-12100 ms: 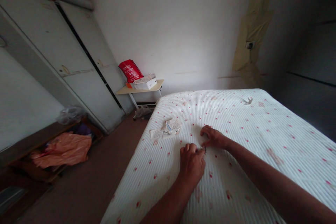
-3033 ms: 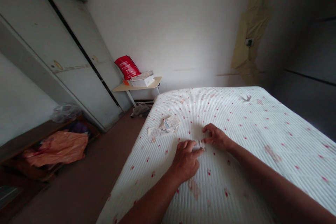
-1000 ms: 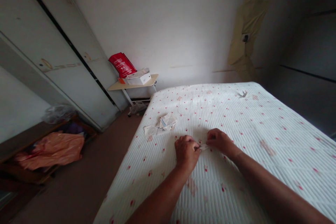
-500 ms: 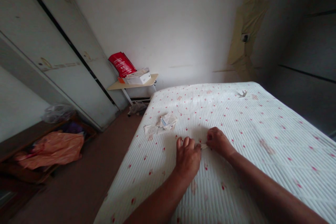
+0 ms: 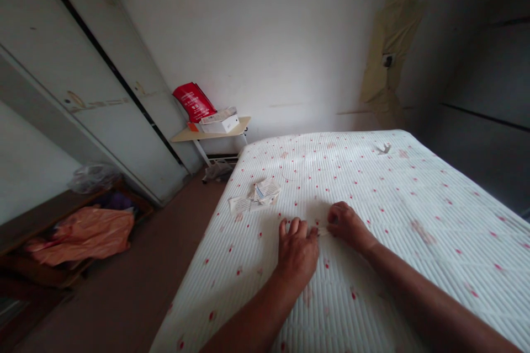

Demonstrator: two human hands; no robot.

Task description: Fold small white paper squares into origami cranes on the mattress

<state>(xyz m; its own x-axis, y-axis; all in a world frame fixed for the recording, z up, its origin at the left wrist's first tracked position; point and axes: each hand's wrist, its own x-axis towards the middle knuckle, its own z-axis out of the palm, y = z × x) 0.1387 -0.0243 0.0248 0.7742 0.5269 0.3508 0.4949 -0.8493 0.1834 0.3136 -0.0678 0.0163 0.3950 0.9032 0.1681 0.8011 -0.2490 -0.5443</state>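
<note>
Between the left hand and right hand, low over the bed, a small pale strip is pinched in each hand's closed grip.

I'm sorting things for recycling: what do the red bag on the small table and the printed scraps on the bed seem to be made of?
Red bag: probably plastic film, fairly glossy, judging by its light streaks and stiff creases.
Printed scraps: likely thin matt paper, perhaps newsprint, going by the small print and uneven edges; the exact grade can't be told.
</note>
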